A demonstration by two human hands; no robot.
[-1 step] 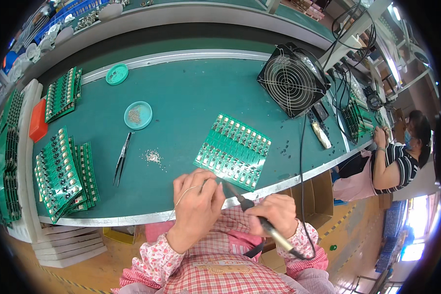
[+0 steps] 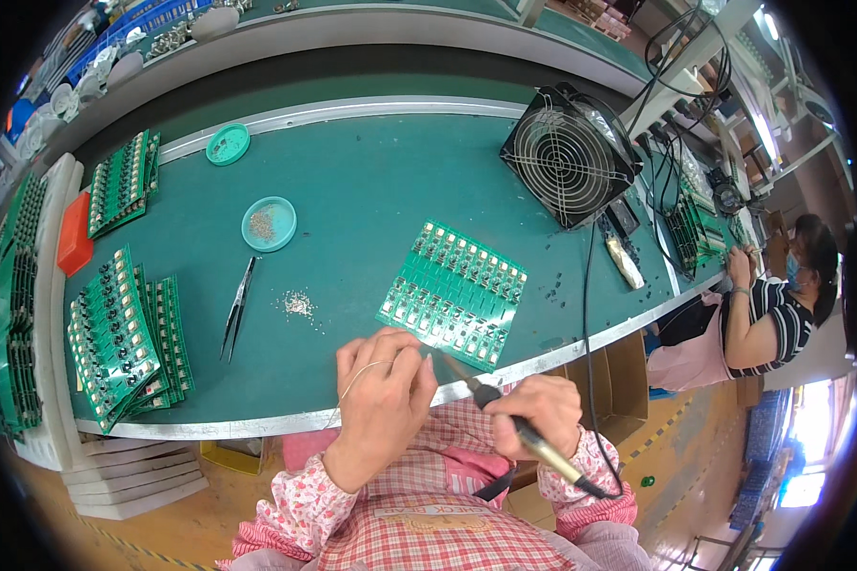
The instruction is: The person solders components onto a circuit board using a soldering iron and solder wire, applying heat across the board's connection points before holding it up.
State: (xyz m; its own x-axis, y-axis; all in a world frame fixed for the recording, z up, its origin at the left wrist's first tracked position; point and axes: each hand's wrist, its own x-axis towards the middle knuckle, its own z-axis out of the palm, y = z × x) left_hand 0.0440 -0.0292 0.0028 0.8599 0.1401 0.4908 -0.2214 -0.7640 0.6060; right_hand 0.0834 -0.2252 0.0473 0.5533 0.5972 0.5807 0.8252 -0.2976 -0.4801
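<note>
My left hand pinches a thin strand of solder wire at the near edge of the green bench. My right hand grips a soldering iron like a pen, its tip pointing up and left toward my left fingers. Both hands sit just below a green panel of circuit boards that lies flat on the mat. The iron's cable runs away to the right.
Tweezers and a small heap of tiny parts lie left of the panel. Two teal dishes, stacks of green boards and a black fan stand around. Another person works at right.
</note>
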